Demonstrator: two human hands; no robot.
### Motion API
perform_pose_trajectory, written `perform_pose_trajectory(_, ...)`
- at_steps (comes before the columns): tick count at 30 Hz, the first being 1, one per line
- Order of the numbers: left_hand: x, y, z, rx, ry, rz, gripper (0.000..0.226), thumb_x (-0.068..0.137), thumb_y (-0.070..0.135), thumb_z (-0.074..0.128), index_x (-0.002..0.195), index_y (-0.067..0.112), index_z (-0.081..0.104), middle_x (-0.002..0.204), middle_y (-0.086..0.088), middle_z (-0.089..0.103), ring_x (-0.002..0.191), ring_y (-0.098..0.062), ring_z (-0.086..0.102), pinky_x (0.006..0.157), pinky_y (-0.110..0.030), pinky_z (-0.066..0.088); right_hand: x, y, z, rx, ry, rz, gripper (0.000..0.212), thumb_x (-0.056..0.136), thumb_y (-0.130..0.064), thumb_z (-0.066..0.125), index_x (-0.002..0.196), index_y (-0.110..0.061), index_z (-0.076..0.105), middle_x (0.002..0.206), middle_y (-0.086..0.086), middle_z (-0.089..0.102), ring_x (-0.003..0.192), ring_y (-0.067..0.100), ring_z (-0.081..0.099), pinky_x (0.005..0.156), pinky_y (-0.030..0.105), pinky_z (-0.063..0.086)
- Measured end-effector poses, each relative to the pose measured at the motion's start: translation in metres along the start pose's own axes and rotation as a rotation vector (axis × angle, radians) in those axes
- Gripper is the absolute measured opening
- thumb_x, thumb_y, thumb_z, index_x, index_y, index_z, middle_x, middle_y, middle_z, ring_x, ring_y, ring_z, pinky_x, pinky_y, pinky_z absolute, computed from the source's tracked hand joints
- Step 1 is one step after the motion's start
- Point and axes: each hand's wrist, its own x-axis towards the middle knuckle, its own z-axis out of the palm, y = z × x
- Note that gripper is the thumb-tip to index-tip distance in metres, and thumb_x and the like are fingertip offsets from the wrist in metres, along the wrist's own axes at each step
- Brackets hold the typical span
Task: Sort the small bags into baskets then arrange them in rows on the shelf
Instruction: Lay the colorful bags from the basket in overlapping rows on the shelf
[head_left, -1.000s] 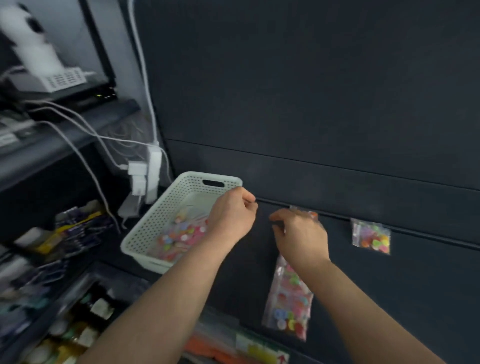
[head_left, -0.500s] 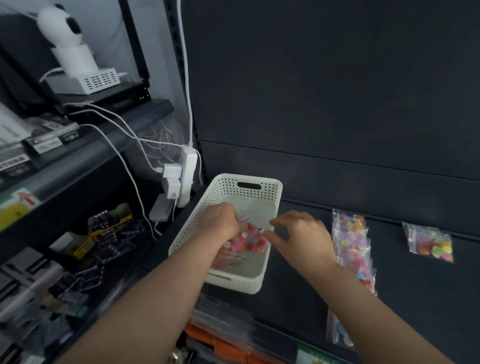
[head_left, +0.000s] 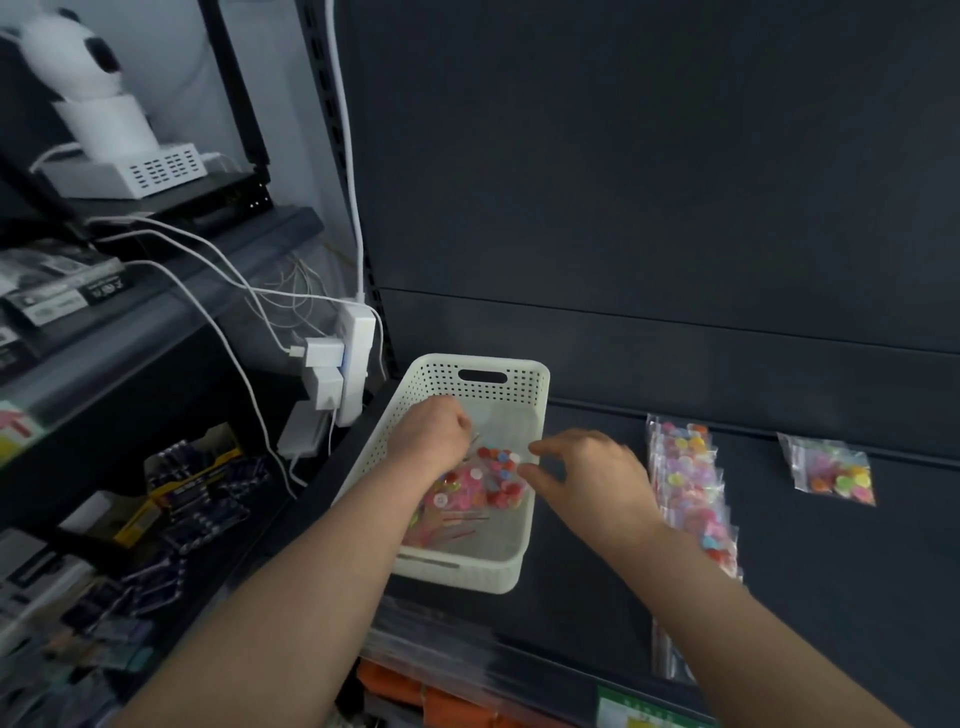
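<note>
A white perforated basket (head_left: 524, 410) stands on the dark shelf (head_left: 597, 587) and holds several clear small bags of coloured buttons (head_left: 488, 483). My left hand (head_left: 431, 434) is inside the basket, its fingers curled on the top of one small bag. Just right of that bag, my right hand (head_left: 597, 480) hovers over the basket's right rim with thumb and forefinger apart and nothing in it. A row of overlapping button bags (head_left: 691, 488) lies on the shelf right of the basket. Further right lies a single button bag (head_left: 831, 470).
A white power strip with plugs and cables (head_left: 348, 364) hangs left of the basket. The left shelving holds battery packs (head_left: 208, 483) and a white camera on a box (head_left: 98, 119). Orange packets (head_left: 415, 696) sit on the shelf below.
Both hands came down from the shelf's back edge to the basket. The right hand let go of the row of bags, which now lies on the shelf. The left hand took hold of a bag.
</note>
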Motion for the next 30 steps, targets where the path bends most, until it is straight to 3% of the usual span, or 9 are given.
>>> perform_pose_trajectory(5,-0.001,0.009,0.019,0.067,-0.150,-0.106,0.033,0.082,0.053,0.069,0.091,0.021,0.066,0.082,0.004,0.066,0.069,-0.013,0.060,0.054,-0.028,0.039,-0.002,0.000,-0.005,0.051,-0.040,0.037,0.042,0.088,-0.055,0.055,0.122,-0.033,0.062,0.122,-0.013,0.063,0.114,0.012,0.055,0.095,0.036,0.045)
perform_pose_trajectory(10,0.001,0.002,0.010,-0.065,0.003,-0.165,0.013,0.087,0.031,0.070,0.084,0.019,0.071,0.082,0.002,0.068,0.065,-0.013,0.057,0.054,-0.026,0.039,-0.002,0.001,-0.008,0.108,-0.076,0.075,0.043,0.085,-0.054,0.058,0.123,-0.033,0.061,0.121,-0.012,0.064,0.112,0.011,0.058,0.095,0.037,0.046)
perform_pose_trajectory(12,0.003,0.000,0.001,-0.233,0.073,-0.168,0.010,0.085,0.026,0.073,0.084,0.017,0.068,0.085,0.000,0.068,0.076,-0.019,0.062,0.062,-0.028,0.045,-0.001,0.002,-0.007,0.123,-0.095,0.075,0.043,0.085,-0.052,0.060,0.123,-0.032,0.061,0.121,-0.012,0.064,0.112,0.011,0.058,0.095,0.036,0.047)
perform_pose_trajectory(15,-0.004,0.013,-0.015,-0.639,0.091,-0.138,0.017,0.079,0.025,0.079,0.078,0.018,0.063,0.077,0.001,0.065,0.070,-0.019,0.058,0.064,-0.032,0.046,0.003,0.010,-0.007,0.236,-0.050,0.086,0.049,0.083,-0.047,0.065,0.127,-0.027,0.058,0.125,-0.010,0.061,0.114,0.009,0.056,0.093,0.027,0.046)
perform_pose_trajectory(19,-0.027,0.057,-0.026,-0.903,-0.090,-0.042,0.012,0.082,0.014,0.076,0.089,0.015,0.066,0.084,0.001,0.068,0.076,-0.012,0.061,0.069,-0.028,0.048,0.005,0.028,-0.019,0.776,-0.051,0.290,0.068,0.081,-0.045,0.069,0.138,-0.020,0.043,0.127,-0.006,0.057,0.114,0.009,0.054,0.091,0.025,0.043)
perform_pose_trajectory(21,-0.037,0.081,-0.019,-0.931,-0.175,-0.012,0.011,0.084,0.010,0.073,0.093,0.013,0.067,0.084,0.002,0.068,0.076,-0.010,0.062,0.067,-0.025,0.049,0.003,0.041,-0.025,0.978,-0.054,0.375,0.060,0.083,-0.044,0.066,0.134,-0.019,0.047,0.118,-0.008,0.062,0.106,0.007,0.059,0.084,0.025,0.045)
perform_pose_trajectory(25,-0.044,0.118,0.007,-0.929,-0.303,-0.018,0.005,0.090,0.011,0.067,0.093,0.011,0.065,0.086,-0.002,0.070,0.074,-0.009,0.063,0.064,-0.023,0.052,-0.011,0.077,-0.041,1.135,0.109,0.479,0.009,0.092,-0.018,0.060,0.097,-0.012,0.065,0.081,-0.004,0.071,0.066,0.001,0.067,0.064,0.018,0.049)
perform_pose_trajectory(28,-0.046,0.142,0.031,-0.902,-0.343,-0.039,0.007,0.095,0.014,0.061,0.089,0.012,0.064,0.084,-0.002,0.069,0.072,-0.009,0.061,0.063,-0.023,0.053,-0.026,0.114,-0.050,1.079,0.178,0.524,0.008,0.091,-0.014,0.062,0.087,-0.010,0.067,0.079,0.003,0.072,0.065,0.008,0.067,0.067,0.027,0.052)
perform_pose_trajectory(30,-0.051,0.160,0.049,-0.830,-0.361,-0.028,0.013,0.094,0.013,0.062,0.082,0.012,0.064,0.080,-0.004,0.065,0.070,-0.013,0.060,0.061,-0.023,0.054,-0.039,0.138,-0.055,1.047,0.213,0.555,0.007,0.090,-0.014,0.063,0.085,-0.012,0.068,0.078,0.001,0.073,0.065,0.008,0.068,0.066,0.025,0.050)
